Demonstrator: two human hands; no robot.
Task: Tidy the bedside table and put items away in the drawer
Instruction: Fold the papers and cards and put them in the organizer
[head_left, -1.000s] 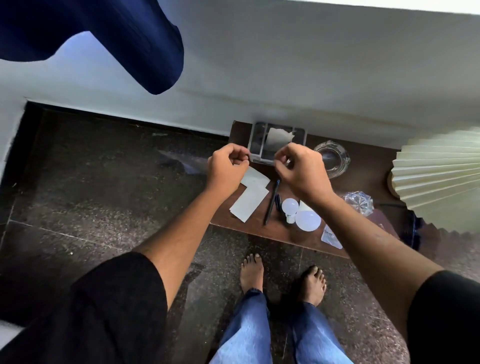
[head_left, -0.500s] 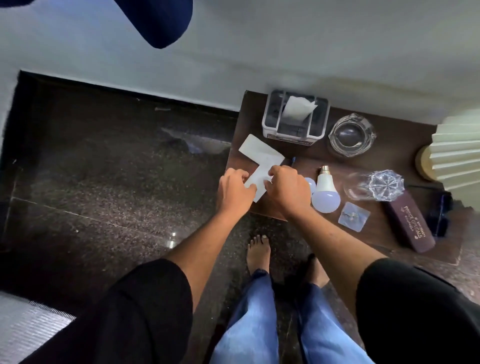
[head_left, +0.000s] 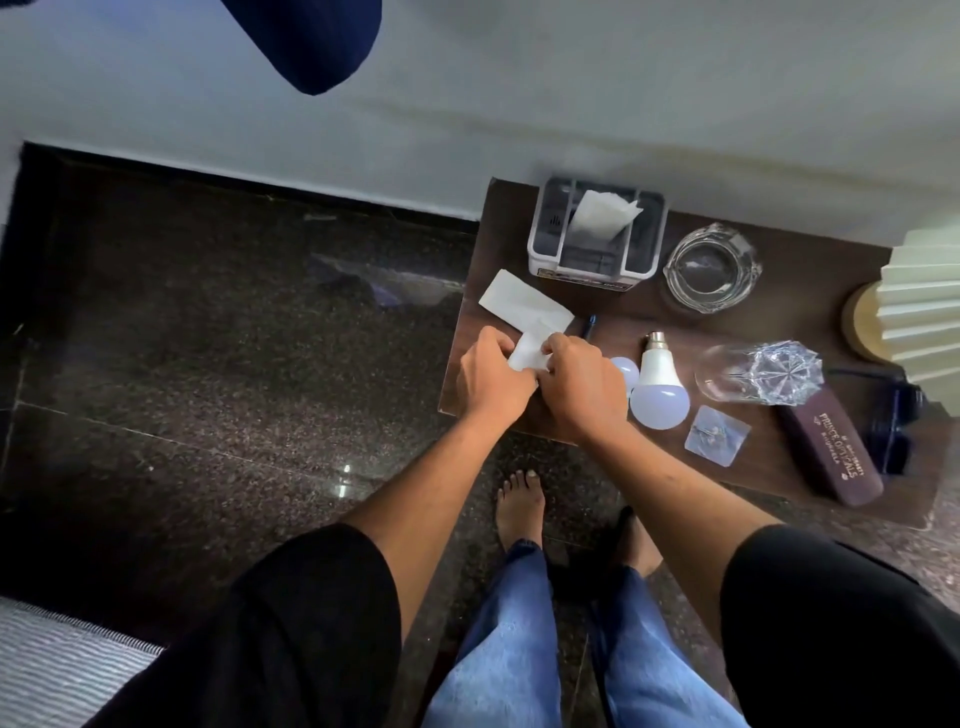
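On the dark wooden bedside table (head_left: 639, 317), my left hand (head_left: 493, 375) and my right hand (head_left: 579, 382) close together on a white paper slip (head_left: 531, 347) near the table's front left corner. A second white slip (head_left: 522, 301) lies flat just behind it. A dark pen (head_left: 590, 325) pokes out behind my right hand. Two white bulbs, a small one (head_left: 625, 370) and a large one (head_left: 658, 389), lie to the right of my right hand. No drawer shows.
A tissue holder (head_left: 597, 234) stands at the back, a glass ashtray (head_left: 711, 267) beside it. Further right lie a tipped crystal glass (head_left: 763, 371), a small clear packet (head_left: 717, 435), a maroon spectacle case (head_left: 831, 447) and a pleated lamp (head_left: 924, 301). My bare feet are on dark stone floor (head_left: 208, 364).
Both hands dropped from in front of the tissue holder to the paper slips at the table's front left, and now pinch one slip. The camera view shifted right, showing more of the table.
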